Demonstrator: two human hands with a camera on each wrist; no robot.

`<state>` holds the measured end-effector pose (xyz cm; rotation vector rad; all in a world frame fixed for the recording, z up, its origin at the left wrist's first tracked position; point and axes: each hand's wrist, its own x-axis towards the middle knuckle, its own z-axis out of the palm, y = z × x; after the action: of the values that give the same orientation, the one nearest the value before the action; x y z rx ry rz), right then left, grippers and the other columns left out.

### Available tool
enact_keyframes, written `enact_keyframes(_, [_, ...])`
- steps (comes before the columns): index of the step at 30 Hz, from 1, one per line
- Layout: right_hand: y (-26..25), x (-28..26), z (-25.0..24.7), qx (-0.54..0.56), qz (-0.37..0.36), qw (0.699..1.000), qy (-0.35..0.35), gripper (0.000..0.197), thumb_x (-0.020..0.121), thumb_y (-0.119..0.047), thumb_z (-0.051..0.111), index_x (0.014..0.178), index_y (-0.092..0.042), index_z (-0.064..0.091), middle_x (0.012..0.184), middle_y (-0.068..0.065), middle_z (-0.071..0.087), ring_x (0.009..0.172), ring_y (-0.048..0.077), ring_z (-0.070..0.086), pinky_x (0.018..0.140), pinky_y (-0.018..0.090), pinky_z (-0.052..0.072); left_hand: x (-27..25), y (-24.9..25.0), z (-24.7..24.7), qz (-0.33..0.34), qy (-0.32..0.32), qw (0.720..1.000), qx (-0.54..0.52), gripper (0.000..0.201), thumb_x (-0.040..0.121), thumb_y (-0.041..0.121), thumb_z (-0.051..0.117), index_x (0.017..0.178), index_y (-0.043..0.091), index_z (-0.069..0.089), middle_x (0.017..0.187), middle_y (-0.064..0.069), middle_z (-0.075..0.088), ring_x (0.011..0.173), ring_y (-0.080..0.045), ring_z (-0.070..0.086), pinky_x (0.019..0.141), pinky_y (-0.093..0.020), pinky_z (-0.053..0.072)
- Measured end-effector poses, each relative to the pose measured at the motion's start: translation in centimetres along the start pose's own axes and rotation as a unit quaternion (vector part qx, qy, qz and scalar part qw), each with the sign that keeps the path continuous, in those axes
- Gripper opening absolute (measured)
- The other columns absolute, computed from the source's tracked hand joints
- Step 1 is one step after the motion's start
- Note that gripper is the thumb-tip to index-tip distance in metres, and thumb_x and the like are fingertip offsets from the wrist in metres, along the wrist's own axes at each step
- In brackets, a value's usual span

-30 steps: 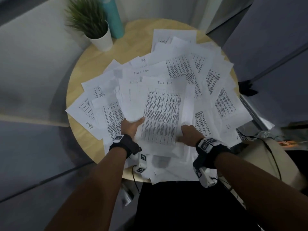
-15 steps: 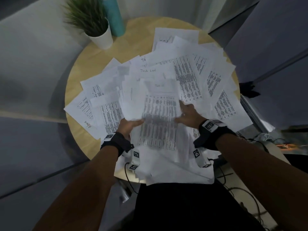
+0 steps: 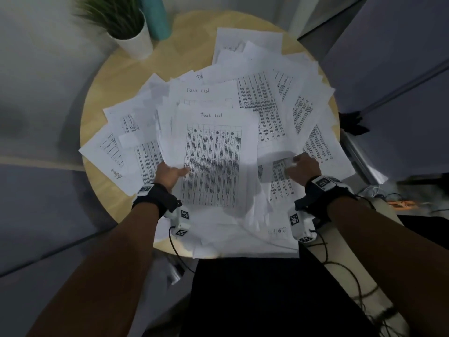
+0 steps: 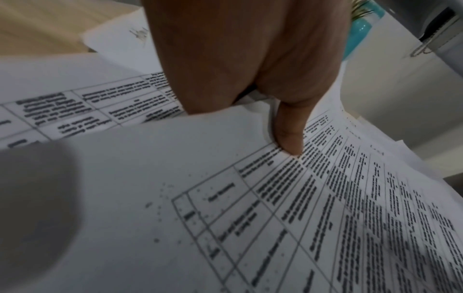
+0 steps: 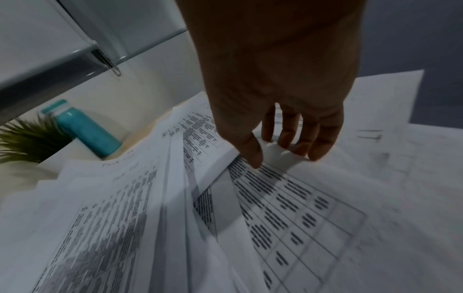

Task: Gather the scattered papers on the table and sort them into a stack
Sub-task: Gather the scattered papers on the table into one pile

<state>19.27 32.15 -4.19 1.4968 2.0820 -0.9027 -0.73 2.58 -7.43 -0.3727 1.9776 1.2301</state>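
Many printed white sheets (image 3: 264, 103) lie fanned and overlapping across a round wooden table (image 3: 116, 76). My left hand (image 3: 177, 170) pinches a bundle of sheets at its left edge. A "Task List" table page (image 3: 213, 161) lies on top of the bundle. In the left wrist view my thumb (image 4: 288, 136) presses down on that page (image 4: 325, 218) while the fingers are hidden beneath it. My right hand (image 3: 295, 161) is out to the right of the bundle. Its relaxed fingertips (image 5: 310, 150) touch a loose sheet (image 5: 313, 208) there.
A potted plant in a white pot (image 3: 136, 43) and a teal bottle (image 3: 156, 18) stand at the table's far left. Sheets overhang the near edge (image 3: 243, 249). Cables (image 3: 340, 251) run off to the right of the table.
My right hand left the top of the bundle and moved right onto a loose sheet. The left hand kept hold of the bundle, which has settled flatter.
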Motion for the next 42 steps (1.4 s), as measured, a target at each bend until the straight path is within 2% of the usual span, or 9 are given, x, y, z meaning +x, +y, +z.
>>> enact_keyframes(2, [0.4,-0.5,0.1,0.033,0.016,0.999,-0.008,0.06,0.083,-0.022,0.074,0.13,-0.001,0.043,0.129,0.019,0.055,0.117,0.035,0.056,0.095,0.041,0.05,0.8,-0.6,-0.2,-0.006,0.0,1.0,0.004,0.078,0.069,0.023,0.091,0.131,-0.007,0.054,0.135,-0.017,0.061,0.127,-0.031,0.055,0.11,-0.036,0.034])
enact_keyframes(5, [0.6,-1.0,0.2,0.027,0.006,0.999,-0.029,0.058,0.083,-0.034,0.076,0.121,0.003,0.053,0.116,0.019,0.062,0.108,0.034,0.061,0.084,0.036,0.051,2.8,-2.3,-0.6,-0.015,-0.007,1.0,0.017,0.137,0.029,0.058,0.097,0.141,-0.003,0.045,0.143,-0.016,0.054,0.135,-0.033,0.048,0.117,-0.048,0.031])
enact_keyframes(8, [0.5,-1.4,0.2,-0.027,-0.033,0.998,-0.04,0.05,0.091,-0.039,0.066,0.112,0.005,0.058,0.105,0.018,0.061,0.105,0.035,0.061,0.075,0.033,0.043,1.6,-1.1,-0.3,-0.027,0.006,0.999,0.023,0.106,0.061,0.032,0.094,0.143,-0.007,0.04,0.147,-0.017,0.049,0.139,-0.035,0.042,0.118,-0.047,0.027])
enact_keyframes(15, [1.8,-1.7,-3.6,-0.003,-0.077,0.991,0.11,0.028,0.098,-0.021,0.049,0.117,-0.002,0.057,0.112,0.027,0.062,0.101,0.043,0.06,0.075,0.04,0.046,-2.5,2.1,1.1,-0.014,0.038,0.998,0.046,0.068,0.088,0.005,0.073,0.143,-0.011,0.036,0.15,-0.022,0.044,0.14,-0.035,0.04,0.114,-0.039,0.03])
enact_keyframes(24, [4.9,-2.5,-8.3,0.172,-0.044,0.945,0.274,0.038,0.102,-0.027,0.044,0.116,0.005,0.06,0.113,0.029,0.064,0.106,0.043,0.06,0.078,0.039,0.044,-3.4,3.0,1.7,-0.005,0.048,0.995,0.09,0.059,0.089,0.001,0.07,0.139,-0.014,0.041,0.143,-0.025,0.05,0.133,-0.038,0.048,0.107,-0.036,0.038])
enact_keyframes(28, [4.9,-4.1,-8.5,0.21,-0.06,0.906,0.361,0.04,0.102,-0.027,0.039,0.114,0.006,0.059,0.105,0.028,0.065,0.095,0.04,0.063,0.068,0.029,0.034,-3.4,3.1,1.6,0.003,0.046,0.993,0.107,0.046,0.085,-0.001,0.073,0.127,-0.011,0.055,0.129,-0.023,0.061,0.123,-0.038,0.058,0.1,-0.034,0.044])
enact_keyframes(32, [4.0,-6.8,-7.3,0.274,-0.094,0.861,0.419,0.043,0.104,-0.025,0.037,0.123,0.009,0.053,0.106,0.027,0.064,0.086,0.03,0.059,0.062,0.019,0.026,-3.6,3.1,1.8,0.002,0.05,0.992,0.117,0.056,0.089,0.001,0.07,0.137,-0.013,0.044,0.14,-0.025,0.053,0.13,-0.038,0.051,0.105,-0.036,0.041])
enact_keyframes(37, [2.3,-8.3,-3.8,0.321,-0.128,0.854,0.39,0.037,0.103,-0.023,0.038,0.129,0.0,0.051,0.111,0.02,0.064,0.092,0.025,0.058,0.073,0.025,0.04,-3.6,3.2,1.9,-0.005,0.057,0.99,0.126,0.059,0.09,0.002,0.07,0.14,-0.012,0.041,0.144,-0.024,0.05,0.132,-0.037,0.049,0.108,-0.036,0.039])
enact_keyframes(42, [1.0,-8.4,0.4,0.225,-0.112,0.959,0.131,0.031,0.104,-0.026,0.043,0.122,-0.004,0.055,0.1,0.01,0.058,0.085,0.025,0.056,0.068,0.026,0.037,-3.5,3.2,1.7,-0.012,0.043,0.993,0.112,0.065,0.09,0.005,0.071,0.142,-0.012,0.036,0.146,-0.024,0.047,0.135,-0.037,0.046,0.109,-0.037,0.037])
